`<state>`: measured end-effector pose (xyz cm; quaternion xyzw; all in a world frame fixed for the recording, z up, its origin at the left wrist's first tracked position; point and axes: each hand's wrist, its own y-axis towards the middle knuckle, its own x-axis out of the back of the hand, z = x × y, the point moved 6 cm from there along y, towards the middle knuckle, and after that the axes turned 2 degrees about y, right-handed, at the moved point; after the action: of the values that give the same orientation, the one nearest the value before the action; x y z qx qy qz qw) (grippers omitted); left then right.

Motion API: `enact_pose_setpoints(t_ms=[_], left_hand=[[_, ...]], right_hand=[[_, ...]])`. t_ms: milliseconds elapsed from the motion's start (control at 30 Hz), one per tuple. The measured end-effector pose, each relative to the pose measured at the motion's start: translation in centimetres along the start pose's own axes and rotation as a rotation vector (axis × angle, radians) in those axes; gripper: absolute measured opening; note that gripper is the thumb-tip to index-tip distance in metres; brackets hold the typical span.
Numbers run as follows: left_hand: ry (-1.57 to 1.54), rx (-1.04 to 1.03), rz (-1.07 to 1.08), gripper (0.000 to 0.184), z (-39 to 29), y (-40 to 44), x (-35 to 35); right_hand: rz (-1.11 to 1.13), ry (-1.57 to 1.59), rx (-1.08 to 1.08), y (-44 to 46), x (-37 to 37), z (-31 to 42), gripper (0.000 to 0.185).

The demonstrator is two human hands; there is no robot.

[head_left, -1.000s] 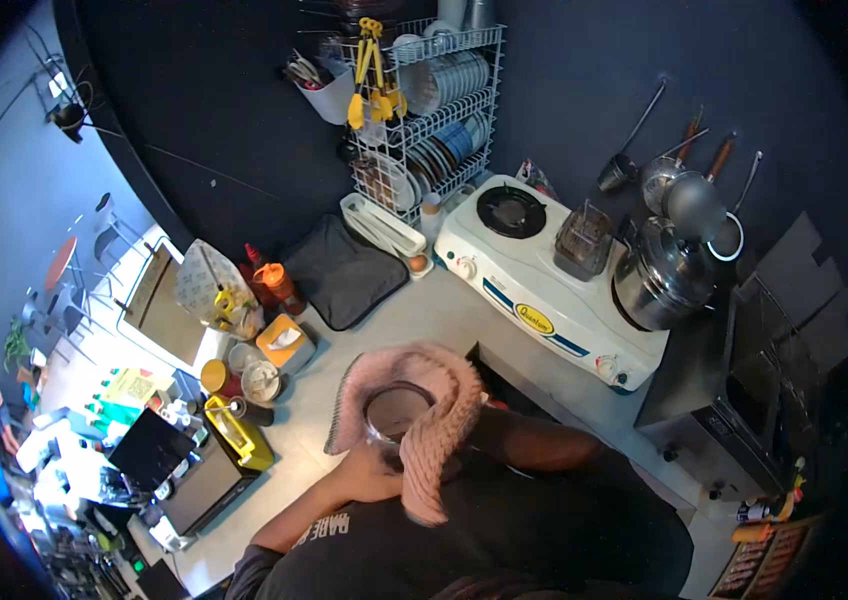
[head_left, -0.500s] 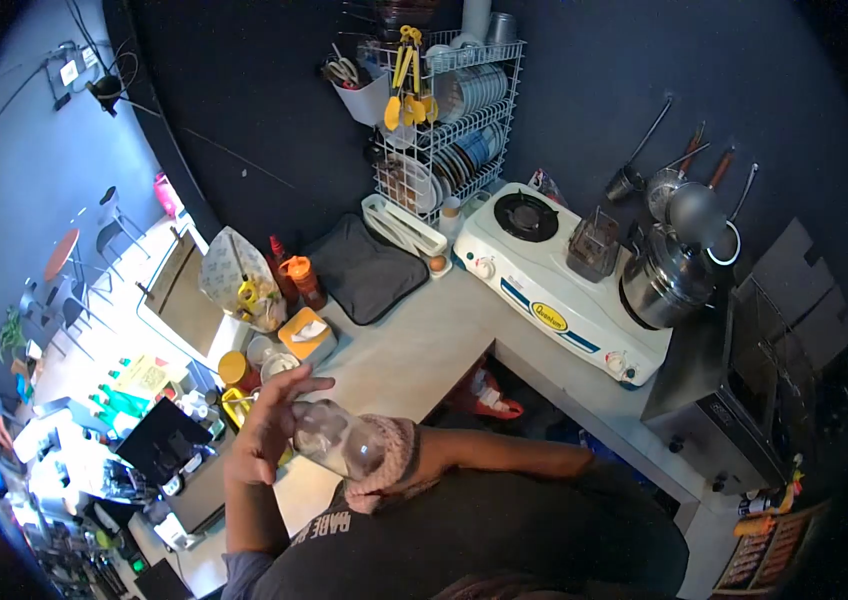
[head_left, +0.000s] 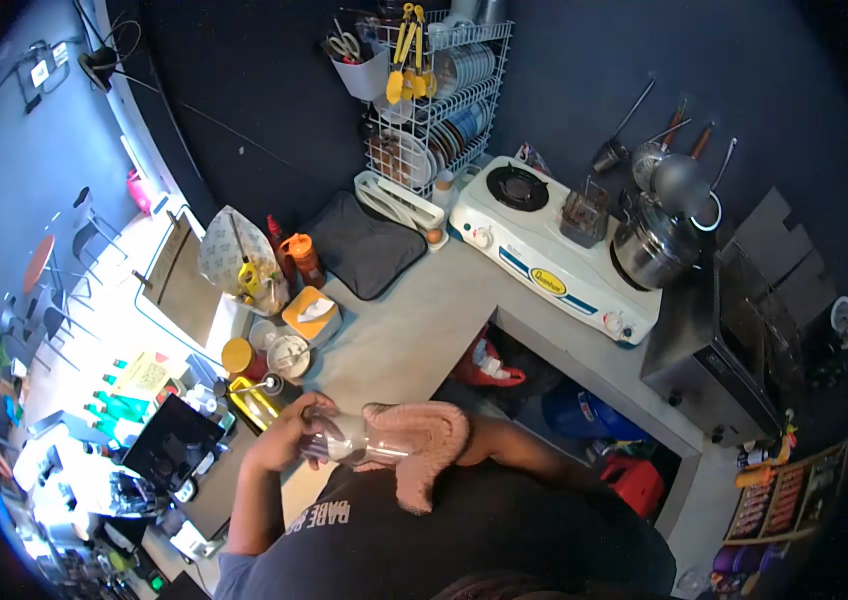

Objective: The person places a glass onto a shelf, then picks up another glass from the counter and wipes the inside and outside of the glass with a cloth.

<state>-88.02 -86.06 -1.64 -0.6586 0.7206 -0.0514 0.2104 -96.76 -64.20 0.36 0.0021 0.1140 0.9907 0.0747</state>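
left hand [head_left: 292, 437] has curled round end of glass [head_left: 380, 444], pink cloth [head_left: 432, 440] opposite

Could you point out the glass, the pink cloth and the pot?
Glass [head_left: 368, 446], head view: its clear side.
Pink cloth [head_left: 438, 438], head view: its folded middle.
Pot [head_left: 650, 256], head view: its metal side.

Light: I'm getting hard brightness from the left, blown white; dark wall [head_left: 274, 90] dim | Glare: highlights on glass [head_left: 369, 440] | Shadow: deep under counter [head_left: 394, 335] | Blur: hanging utensil [head_left: 681, 187] smeared (rest fairly sharp) | Edges: fisheye bend, black corners
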Motion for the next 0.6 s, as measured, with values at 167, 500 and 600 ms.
enact_pose_setpoints(t_ms=[167,500,600], left_hand=[[-0.248,0.011,0.002,0.039,2.2,1.6,-1.2],[0.376,-0.467,-0.277,0.058,-2.0,-1.0,-3.6],[0.149,-0.092,-0.305,0.051,0.2,-0.3,-2.7]], right_hand=[[-0.088,-0.091,-0.262,-0.8,-0.8,-3.0,0.052],[-0.194,-0.748,-0.559,1.4,-0.3,-0.5,0.032],[-0.282,-1.269,-0.082,1.6,-1.3,0.9,0.029]])
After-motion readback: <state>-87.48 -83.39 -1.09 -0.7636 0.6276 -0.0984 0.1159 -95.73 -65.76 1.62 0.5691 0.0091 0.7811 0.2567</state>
